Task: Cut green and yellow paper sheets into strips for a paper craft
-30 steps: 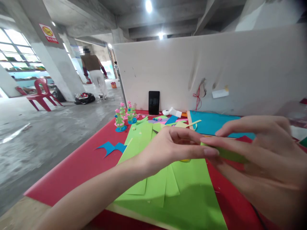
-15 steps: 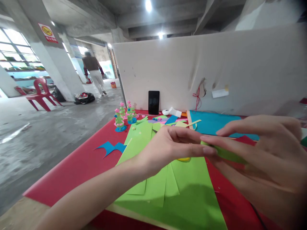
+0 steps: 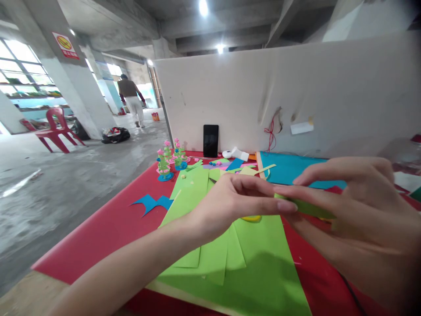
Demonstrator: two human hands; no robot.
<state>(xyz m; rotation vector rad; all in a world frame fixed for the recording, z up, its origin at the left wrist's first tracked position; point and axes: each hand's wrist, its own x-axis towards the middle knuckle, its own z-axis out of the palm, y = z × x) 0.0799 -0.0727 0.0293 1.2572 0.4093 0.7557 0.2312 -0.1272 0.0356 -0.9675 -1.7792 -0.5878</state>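
Both hands meet above the right side of the table, with a piece of green paper (image 3: 314, 210) pinched between them. My left hand (image 3: 230, 202) grips its left end between thumb and fingers. My right hand (image 3: 358, 219) holds the other end, its fingers partly covering the paper. Below the hands lie several sheets of green paper (image 3: 256, 276), some cut into strips. Part of a yellow handle (image 3: 252, 218) shows under my left hand, and a dark pointed blade (image 3: 212, 180) pokes out beyond it; the rest is hidden.
Small green paper trees with pink tops (image 3: 163, 164) stand at the table's far left. A blue paper scrap (image 3: 151, 204) lies on the red tabletop (image 3: 108, 237). A phone (image 3: 211, 140) leans on the white partition (image 3: 237, 96). Blue sheets (image 3: 286, 169) lie behind my right hand. A person (image 3: 131, 96) walks far off.
My right hand has shifted slightly, and the green paper has tilted a little with it. My left hand stays almost still. The distant person has walked farther away.
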